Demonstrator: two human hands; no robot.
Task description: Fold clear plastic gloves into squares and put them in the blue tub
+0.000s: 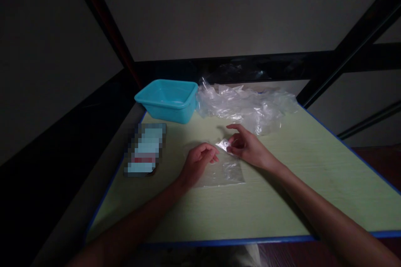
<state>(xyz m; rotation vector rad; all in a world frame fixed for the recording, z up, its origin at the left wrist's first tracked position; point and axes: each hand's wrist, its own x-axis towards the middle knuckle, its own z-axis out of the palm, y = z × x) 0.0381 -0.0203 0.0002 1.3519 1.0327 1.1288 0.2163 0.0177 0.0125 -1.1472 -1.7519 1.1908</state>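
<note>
A clear plastic bag (224,173) lies flat on the table in front of me. My left hand (200,160) rests over the bag's left part, its fingers curled together near the upper edge; whatever is between them is too small to make out. On the right, my right hand (246,146) pinches the bag's shiny upper corner between thumb and a finger, with the index finger stretched out above it. Behind the hands lies a crumpled heap of clear plastic bags (250,106).
A blue plastic basin (169,104) stands at the back left of the light table (313,175), beside the heap. A phone-like flat object (145,148), pixelated, lies near the left edge. Dark frame bars and a pale wall rise behind.
</note>
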